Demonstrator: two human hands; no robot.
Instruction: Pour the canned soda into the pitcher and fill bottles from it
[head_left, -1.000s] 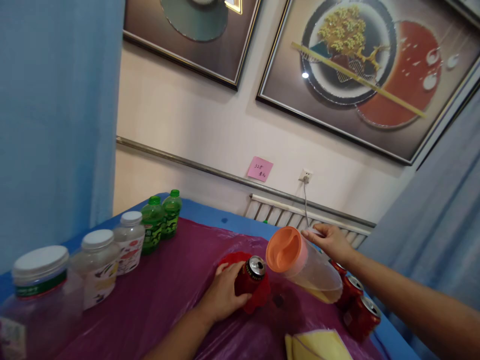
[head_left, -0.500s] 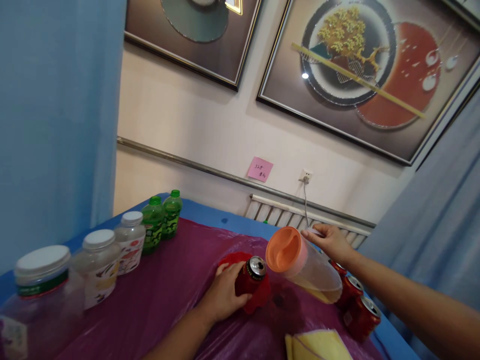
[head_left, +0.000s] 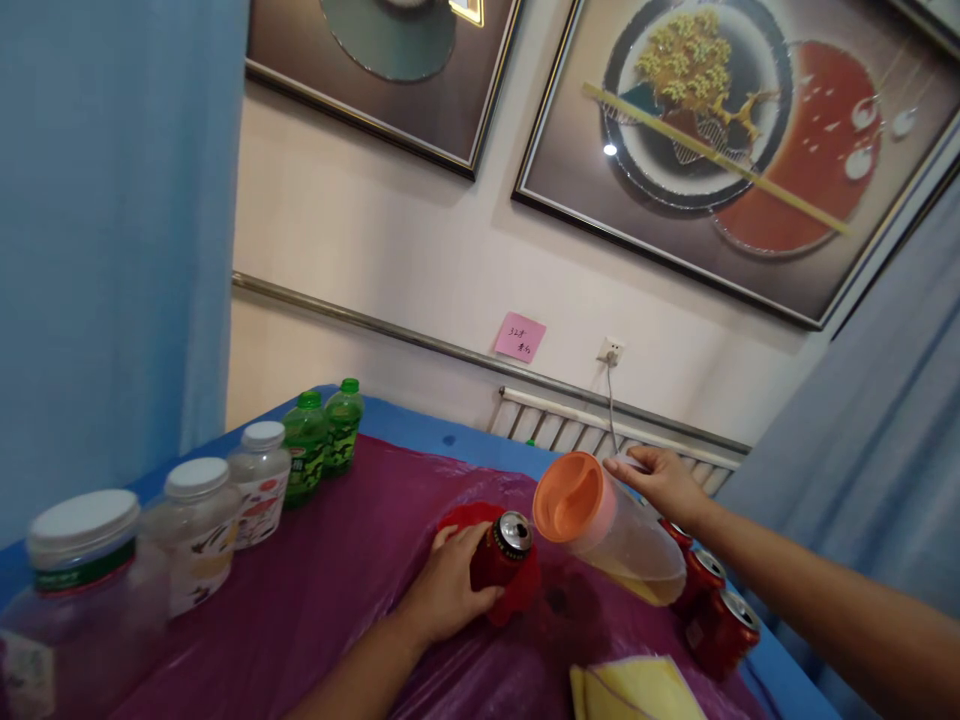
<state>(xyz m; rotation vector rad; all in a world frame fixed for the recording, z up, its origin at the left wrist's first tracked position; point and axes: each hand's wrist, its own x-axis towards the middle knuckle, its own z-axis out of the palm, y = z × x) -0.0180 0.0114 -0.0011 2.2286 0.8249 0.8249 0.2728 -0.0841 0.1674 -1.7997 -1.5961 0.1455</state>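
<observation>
The red can [head_left: 491, 562] sits clasped in the left hand [head_left: 442, 590]

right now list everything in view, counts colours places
dish: 1, red, centre
held can: 1, red, at dish
pitcher: 1, clear with orange lid, right of dish
liquid: some, pale yellow, in pitcher
cans: 3, red, right of pitcher
cloth: 1, yellow, bottom of view
jars: 3, clear with white lids, left
bottles: 2, green, behind jars
table: 1, blue, lower view
sheet: 1, purple, on table
wall: 1, off-white, back
pictures: 2, multicoloured, on wall
rail: 1, grey, along wall
radiator: 1, white, below rail
note: 1, pink, on wall
outlet: 1, white, beside note
cord: 1, grey, from outlet
curtains: 2, blue, either side
left hand: 1, bare, on held can
right hand: 1, bare, on pitcher
</observation>
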